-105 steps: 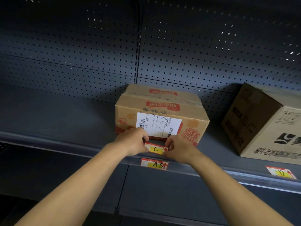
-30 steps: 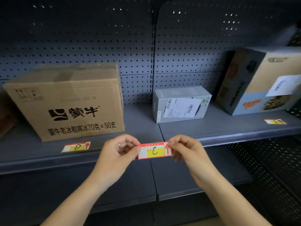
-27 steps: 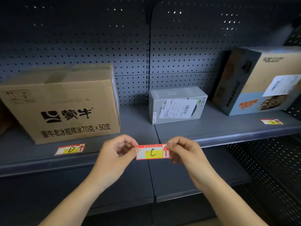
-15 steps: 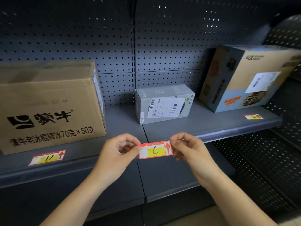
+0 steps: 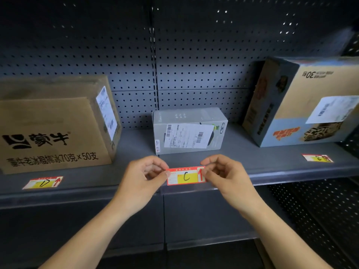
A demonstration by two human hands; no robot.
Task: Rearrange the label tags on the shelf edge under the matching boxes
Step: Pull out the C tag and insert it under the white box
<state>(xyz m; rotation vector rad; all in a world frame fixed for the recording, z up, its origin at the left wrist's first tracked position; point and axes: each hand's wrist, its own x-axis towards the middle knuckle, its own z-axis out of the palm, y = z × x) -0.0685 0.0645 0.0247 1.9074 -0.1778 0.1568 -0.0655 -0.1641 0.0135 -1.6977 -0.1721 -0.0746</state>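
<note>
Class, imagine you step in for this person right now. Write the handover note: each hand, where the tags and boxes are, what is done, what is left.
Left hand and right hand each pinch one end of the C tag, held at the shelf edge below the grey box.
D tag lies on the shelf in front of the brown box. Another tag, its letter unclear, lies before the printed box.
Done: C tag in hand and brought to the grey box.
Left: fix it to the edge there if it matches; check the other tags.
</note>
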